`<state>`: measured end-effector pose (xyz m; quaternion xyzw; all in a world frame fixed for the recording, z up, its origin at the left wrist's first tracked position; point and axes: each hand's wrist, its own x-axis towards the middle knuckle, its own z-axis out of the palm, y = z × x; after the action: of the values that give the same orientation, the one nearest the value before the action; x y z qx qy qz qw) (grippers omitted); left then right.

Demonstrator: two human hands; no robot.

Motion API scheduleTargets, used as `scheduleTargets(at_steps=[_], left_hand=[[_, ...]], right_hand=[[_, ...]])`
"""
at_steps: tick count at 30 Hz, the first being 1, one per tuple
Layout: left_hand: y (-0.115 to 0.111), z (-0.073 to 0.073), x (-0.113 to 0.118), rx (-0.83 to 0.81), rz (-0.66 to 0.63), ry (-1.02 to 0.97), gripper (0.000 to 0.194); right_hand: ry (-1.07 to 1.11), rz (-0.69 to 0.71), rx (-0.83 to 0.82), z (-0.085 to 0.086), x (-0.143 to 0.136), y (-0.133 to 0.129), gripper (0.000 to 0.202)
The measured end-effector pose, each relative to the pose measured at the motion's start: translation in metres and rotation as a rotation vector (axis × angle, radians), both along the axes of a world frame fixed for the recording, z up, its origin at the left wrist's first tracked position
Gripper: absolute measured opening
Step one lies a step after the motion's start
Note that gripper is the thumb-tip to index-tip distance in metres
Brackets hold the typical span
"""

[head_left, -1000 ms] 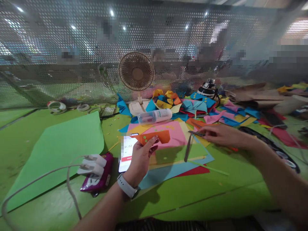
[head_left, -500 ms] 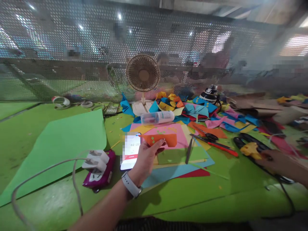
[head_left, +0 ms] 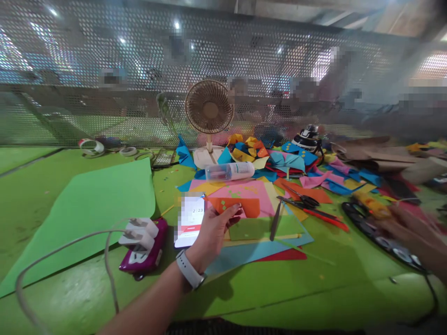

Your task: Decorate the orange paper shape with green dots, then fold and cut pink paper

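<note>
A green table (head_left: 279, 288) stands before a perforated screen (head_left: 139, 60). The left hand (head_left: 216, 228) pinches an orange paper (head_left: 250, 208) between thumb and fingers, over a pink sheet (head_left: 259, 188). The right hand (head_left: 401, 228), blurred, grips a yellow tool (head_left: 375, 205) by a long black object (head_left: 361, 231). Scissors (head_left: 309, 201) lie between the hands, a phone (head_left: 192, 236) beside the left wrist, a bottle (head_left: 240, 170) and fan (head_left: 209, 110) beyond.

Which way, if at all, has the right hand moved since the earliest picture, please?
Yes: judged against the fan, the right hand has moved well to the right and somewhat lower in the picture.
</note>
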<state>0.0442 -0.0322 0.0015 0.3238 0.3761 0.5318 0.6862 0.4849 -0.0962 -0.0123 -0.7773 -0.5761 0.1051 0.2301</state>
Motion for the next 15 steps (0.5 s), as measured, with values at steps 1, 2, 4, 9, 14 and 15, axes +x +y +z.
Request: scheduleTargets(at_steps=[1,2,4,9,14,15], left_hand=[[0.0,0.0,0.0,-0.002,-0.002,0.001,0.021],[0.0,0.0,0.0,-0.002,-0.002,0.002,0.021],[0.0,0.0,-0.001,0.002,-0.004,0.003,0.021],[0.003,0.0,-0.003,0.023,-0.021,0.019,0.02],[0.003,0.001,-0.004,0.011,0.002,0.037,0.024],[0.002,0.002,-0.004,0.001,0.008,0.038,0.024]], right_hand=[[0.222,0.067,-0.008,0.004,-0.015,0.002,0.027],[0.385,0.105,0.019,0.008,-0.031,0.005,0.024],[0.602,0.236,-0.004,0.016,-0.07,0.013,0.026],[0.976,0.654,-0.149,0.028,-0.161,0.039,0.029],[0.986,0.743,-0.08,0.018,-0.204,0.054,0.035],[0.982,0.718,-0.045,0.015,-0.209,0.055,0.037]])
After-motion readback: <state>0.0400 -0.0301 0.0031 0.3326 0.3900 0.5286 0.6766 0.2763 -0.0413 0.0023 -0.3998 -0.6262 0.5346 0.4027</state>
